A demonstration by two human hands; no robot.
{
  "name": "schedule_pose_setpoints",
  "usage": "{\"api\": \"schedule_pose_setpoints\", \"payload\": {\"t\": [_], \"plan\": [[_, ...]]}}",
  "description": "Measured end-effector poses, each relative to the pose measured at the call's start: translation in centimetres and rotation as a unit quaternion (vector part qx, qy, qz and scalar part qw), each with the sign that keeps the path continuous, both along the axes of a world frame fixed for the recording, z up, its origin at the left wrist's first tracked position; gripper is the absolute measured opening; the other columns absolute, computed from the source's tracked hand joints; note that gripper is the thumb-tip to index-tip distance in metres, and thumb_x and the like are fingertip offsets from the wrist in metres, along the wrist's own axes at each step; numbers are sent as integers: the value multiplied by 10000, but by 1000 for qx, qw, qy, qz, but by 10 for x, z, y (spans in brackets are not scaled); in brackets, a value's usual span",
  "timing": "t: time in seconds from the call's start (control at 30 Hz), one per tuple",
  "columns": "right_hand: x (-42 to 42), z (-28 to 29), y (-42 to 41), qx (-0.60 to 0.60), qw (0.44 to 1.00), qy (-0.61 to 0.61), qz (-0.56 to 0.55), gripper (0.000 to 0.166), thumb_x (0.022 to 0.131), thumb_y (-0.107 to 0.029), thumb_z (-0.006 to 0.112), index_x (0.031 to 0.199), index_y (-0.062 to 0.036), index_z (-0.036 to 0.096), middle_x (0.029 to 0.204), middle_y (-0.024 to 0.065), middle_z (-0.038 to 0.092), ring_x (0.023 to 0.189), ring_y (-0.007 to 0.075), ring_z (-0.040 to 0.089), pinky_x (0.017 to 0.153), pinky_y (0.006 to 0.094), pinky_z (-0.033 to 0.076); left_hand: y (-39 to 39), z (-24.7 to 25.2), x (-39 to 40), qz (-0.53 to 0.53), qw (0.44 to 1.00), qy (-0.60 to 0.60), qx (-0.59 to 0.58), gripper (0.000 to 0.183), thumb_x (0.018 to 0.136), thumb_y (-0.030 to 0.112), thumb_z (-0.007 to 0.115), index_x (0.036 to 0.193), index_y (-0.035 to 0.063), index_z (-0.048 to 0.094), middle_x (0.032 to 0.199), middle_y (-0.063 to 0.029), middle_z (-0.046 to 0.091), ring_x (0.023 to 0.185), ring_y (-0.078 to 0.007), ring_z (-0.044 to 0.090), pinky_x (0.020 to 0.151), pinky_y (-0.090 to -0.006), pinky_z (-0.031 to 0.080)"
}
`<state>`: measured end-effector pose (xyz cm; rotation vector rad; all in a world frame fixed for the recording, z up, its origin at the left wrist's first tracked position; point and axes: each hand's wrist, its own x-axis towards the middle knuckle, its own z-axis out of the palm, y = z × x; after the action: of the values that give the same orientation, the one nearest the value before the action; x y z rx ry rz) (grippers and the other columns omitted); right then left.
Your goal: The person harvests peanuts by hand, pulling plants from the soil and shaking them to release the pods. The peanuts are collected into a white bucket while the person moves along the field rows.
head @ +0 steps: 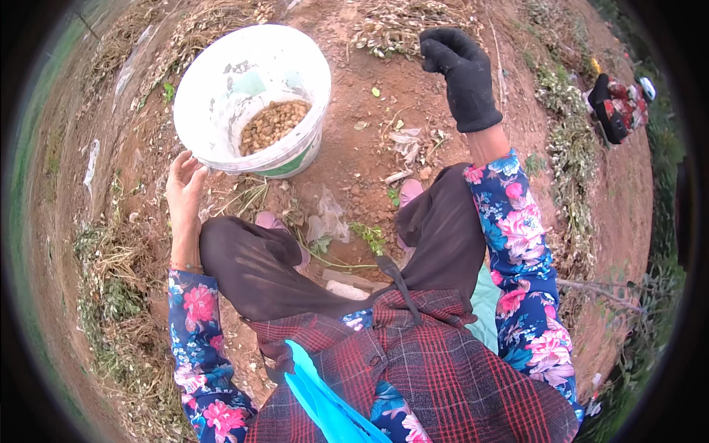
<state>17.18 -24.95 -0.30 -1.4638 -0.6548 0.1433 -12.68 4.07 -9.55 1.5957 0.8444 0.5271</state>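
A white plastic bucket (210, 94) with a green patch on its outside stands tilted on the soil, its mouth leaning toward me. Inside at the bottom lies a heap of unshelled peanuts (274, 124). My left hand (185, 180) is bare and grips the bucket's near left rim, thumb and fingertips at the edge. To the right of the bucket, my right hand (457, 75) wears a black glove and is raised above the ground. Its fingers are curled in, and I see nothing held in them.
Piles of pulled peanut plants lie at the top (410, 25), on the left (111, 277) and on the right (570, 166). Scraps of clear plastic film (329, 216) rest between my feet. A person (617, 108) is bent low at the far right. A thin branch (598, 290) juts in at right.
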Motion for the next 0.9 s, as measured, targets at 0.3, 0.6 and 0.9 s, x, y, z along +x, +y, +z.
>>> {"api": "schedule_pose_setpoints", "payload": {"t": [0.3, 0.6, 0.9], "plan": [[-28, -32, -91, -165, 973, 160, 3, 178, 789, -71, 583, 949, 8, 595, 816, 33, 594, 675, 99, 534, 600, 236, 449, 59, -33, 40, 50, 952, 70, -293, 585, 720, 368, 655, 1162, 43, 452, 1137, -146, 501, 1058, -278, 455, 868, -521, 357], [-32, -30, -93, -345, 922, -77, 158, 179, 771, -135, 602, 931, -54, 599, 854, 104, 601, 779, 236, 603, 690, 319, 474, 68, -33, 57, -7, 931, 87, -354, 669, 543, 88, 496, 1200, 11, 402, 1142, -160, 495, 1016, -372, 481, 812, -592, 400], [-30, -42, -81, -364, 896, -144, 209, 185, 797, -215, 568, 924, -82, 584, 866, 105, 570, 793, 301, 573, 672, 372, 457, 66, 25, 147, 51, 954, 143, -259, 489, 574, 109, 501, 1029, -65, 461, 909, -189, 547, 781, -350, 584, 687, -531, 511]]}}
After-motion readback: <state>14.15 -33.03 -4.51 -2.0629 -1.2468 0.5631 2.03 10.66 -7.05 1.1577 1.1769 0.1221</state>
